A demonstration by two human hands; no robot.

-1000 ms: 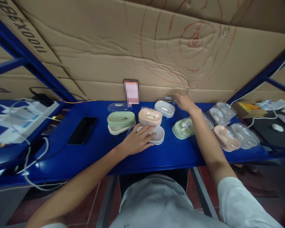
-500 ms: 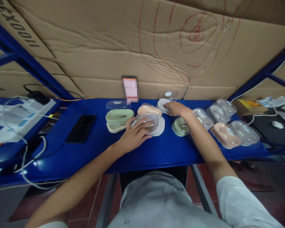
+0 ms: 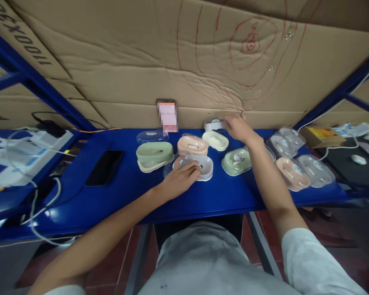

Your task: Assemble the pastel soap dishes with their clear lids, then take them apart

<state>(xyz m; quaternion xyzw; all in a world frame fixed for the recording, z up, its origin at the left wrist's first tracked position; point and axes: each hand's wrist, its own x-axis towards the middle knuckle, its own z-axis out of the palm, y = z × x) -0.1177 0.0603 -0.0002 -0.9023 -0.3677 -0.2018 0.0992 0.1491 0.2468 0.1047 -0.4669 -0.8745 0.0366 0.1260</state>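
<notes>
White soap dish (image 3: pixel 199 167) with clear lid (image 3: pixel 181 163) at front centre of blue shelf (image 3: pixel 129 184), left hand (image 3: pixel 180 180) laid on its near edge, fingers curled onto the lid. Clear lid at back (image 3: pixel 213 123), hard against cardboard wall (image 3: pixel 160 61), right hand (image 3: pixel 241 129) closed around its right end, apparently pinching it, though motion blur hides the fingertips. Cream dish (image 3: pixel 215 140) just in front of that lid, uncovered. Peach dish (image 3: pixel 192 144) to its left, touching the white one's far side. Green dish with sticker (image 3: pixel 236 161) beneath the right forearm. Green dish stacked on cream base (image 3: pixel 154 153) further left, a loose clear lid (image 3: pixel 150 135) behind it. Cluster of covered dishes (image 3: pixel 298 164) at right end of shelf. Black phone (image 3: pixel 104 167) flat at left, well apart; upright phone with blurred screen (image 3: pixel 166 116) leaning on the cardboard. White cables and power strip (image 3: pixel 27 153) at far left.
</notes>
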